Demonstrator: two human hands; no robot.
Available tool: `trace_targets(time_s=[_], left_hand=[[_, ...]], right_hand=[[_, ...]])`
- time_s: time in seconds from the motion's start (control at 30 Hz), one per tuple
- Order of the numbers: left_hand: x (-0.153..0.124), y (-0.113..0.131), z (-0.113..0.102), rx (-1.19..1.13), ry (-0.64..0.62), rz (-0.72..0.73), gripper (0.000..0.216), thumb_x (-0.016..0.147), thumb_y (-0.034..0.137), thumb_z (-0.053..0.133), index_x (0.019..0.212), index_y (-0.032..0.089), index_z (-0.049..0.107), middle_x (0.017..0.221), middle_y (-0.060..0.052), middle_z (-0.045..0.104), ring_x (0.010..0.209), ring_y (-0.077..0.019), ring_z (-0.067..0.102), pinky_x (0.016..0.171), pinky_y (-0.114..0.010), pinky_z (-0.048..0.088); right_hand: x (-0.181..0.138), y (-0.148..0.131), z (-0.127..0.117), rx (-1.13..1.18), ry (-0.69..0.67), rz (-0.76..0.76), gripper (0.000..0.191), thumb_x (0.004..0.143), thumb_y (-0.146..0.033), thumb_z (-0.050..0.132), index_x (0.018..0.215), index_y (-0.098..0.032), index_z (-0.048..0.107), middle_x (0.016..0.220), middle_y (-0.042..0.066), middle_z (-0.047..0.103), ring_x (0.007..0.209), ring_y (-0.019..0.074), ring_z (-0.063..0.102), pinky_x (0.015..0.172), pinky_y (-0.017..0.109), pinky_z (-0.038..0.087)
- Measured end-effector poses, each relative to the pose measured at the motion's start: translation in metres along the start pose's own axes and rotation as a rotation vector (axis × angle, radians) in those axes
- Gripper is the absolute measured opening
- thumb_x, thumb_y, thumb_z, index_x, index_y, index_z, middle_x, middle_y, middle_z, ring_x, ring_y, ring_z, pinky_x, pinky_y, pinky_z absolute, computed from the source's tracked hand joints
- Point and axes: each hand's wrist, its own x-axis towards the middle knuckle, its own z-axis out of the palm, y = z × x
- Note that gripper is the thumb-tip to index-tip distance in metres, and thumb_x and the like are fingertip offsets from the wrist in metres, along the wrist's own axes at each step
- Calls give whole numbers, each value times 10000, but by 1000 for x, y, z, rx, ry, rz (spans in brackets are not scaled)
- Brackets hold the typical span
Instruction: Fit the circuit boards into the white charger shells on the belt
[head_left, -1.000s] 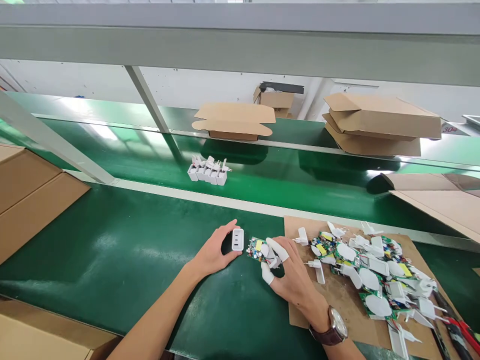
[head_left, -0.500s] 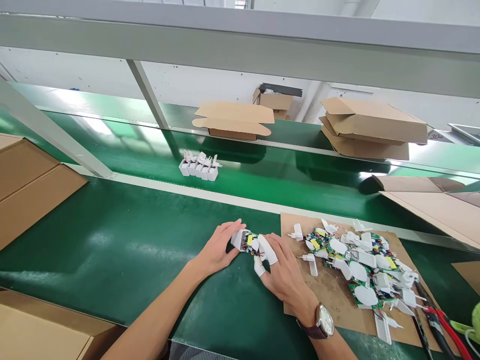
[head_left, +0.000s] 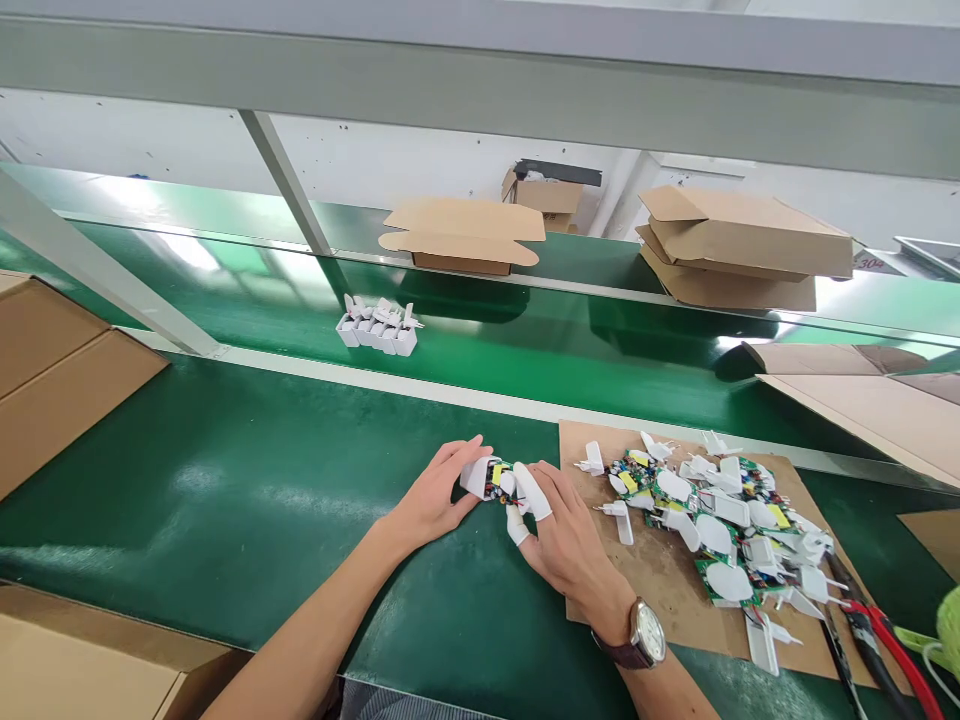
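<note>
Low over the green table, my left hand (head_left: 436, 495) grips a white plastic charger housing (head_left: 474, 478) between thumb and fingers. My right hand (head_left: 559, 530), with white covers on thumb and forefinger, pinches a small circuit board (head_left: 501, 482) carrying coloured parts and a yellow block. The board's left end is at the open mouth of the housing; how deep it sits inside I cannot tell. To the right, a pile of similar circuit boards with white plug pieces (head_left: 716, 540) lies on a flat cardboard sheet (head_left: 652, 600).
White housings with plug pieces (head_left: 379, 328) stand in a row on the green conveyor belt (head_left: 480, 365). Red-handled pliers (head_left: 885, 640) lie at the lower right. Cardboard boxes (head_left: 742, 240) rest on the back shelf; more cardboard (head_left: 67, 370) stands left.
The row of white housings has shifted a little left along the belt. My view has tilted slightly; both hands keep nearly the same grip.
</note>
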Motion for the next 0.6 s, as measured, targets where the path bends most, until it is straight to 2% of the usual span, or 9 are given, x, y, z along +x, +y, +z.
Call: trace_targets(time_s=[0.17,0.33,0.6], left_hand=[[0,0,1,4,-9,-32,738,926,196,680,1570,307,335,1464,-125,590,1385,-294,522,1139,-543,481],[1,1,1,-2,-2,-38,678,927,188,678,1532,300,392,1472,-118,587,1373,-277,532,1146,-522,478],[0,1,2,-9,-12,-43,742,926,170,679,1565,323,334,1467,-107,593,1384,-266,520,1138,-506,486]], right_hand=[[3,1,-3,14,-21,-22,669,954,-91,464,1588,-154,262,1220,165,671,1166,333,629,946,544,611],[3,2,-2,-4,-13,-17,655,961,-96,483,1579,-141,271,1223,171,668,1164,331,625,952,537,606],[-2,4,0,9,-60,-16,660,957,-97,483,1582,-148,278,1274,168,653,1211,341,600,989,551,588]])
